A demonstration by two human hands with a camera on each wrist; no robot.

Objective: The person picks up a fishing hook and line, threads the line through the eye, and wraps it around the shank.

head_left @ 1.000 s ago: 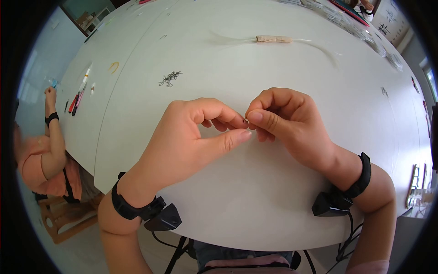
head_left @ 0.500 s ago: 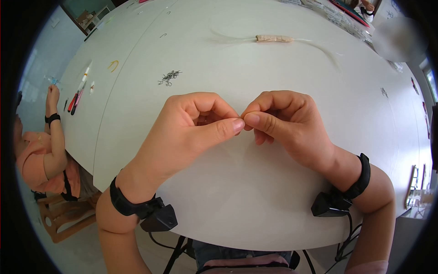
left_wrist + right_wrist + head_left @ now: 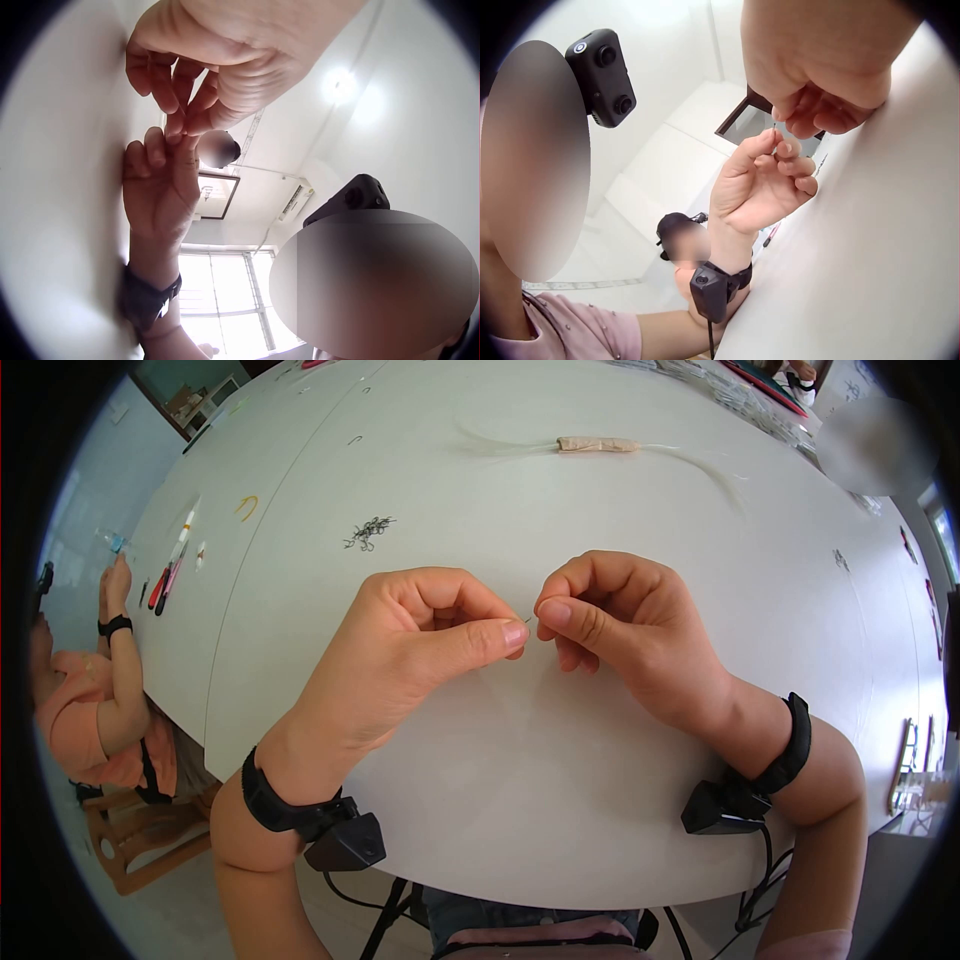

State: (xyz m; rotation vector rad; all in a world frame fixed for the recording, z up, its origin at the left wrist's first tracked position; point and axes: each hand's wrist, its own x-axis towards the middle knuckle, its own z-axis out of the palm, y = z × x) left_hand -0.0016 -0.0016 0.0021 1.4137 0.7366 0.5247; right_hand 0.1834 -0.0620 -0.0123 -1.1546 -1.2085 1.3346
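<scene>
In the head view my left hand (image 3: 425, 625) pinches a tiny dark wire hook (image 3: 528, 620) between thumb and forefinger, its thin tip showing past the fingertips. The hook (image 3: 775, 129) also shows as a fine dark line in the right wrist view. Close on the right, my right hand (image 3: 625, 630) holds thumb and forefinger pressed together, a small gap from the left fingertips. Whatever it pinches is hidden by the fingertips; I cannot tell what it is. Both hands are above the white table (image 3: 520, 790). Beyond the left hand lies a pile of dark wire hooks (image 3: 370, 533).
A paper-wrapped bundle of clear strands (image 3: 597, 445) lies farther back. At left are a yellow loop (image 3: 247, 507), red-handled pliers (image 3: 160, 588) and a white pen-like tool (image 3: 182, 538). Another person (image 3: 95, 695) sits at the left edge. Plastic packets (image 3: 725, 410) lie back right.
The small ring-like end seen between the hands earlier is out of sight. My left hand has shifted slightly left and closed its pinch; the fingertips met, then parted a little.
</scene>
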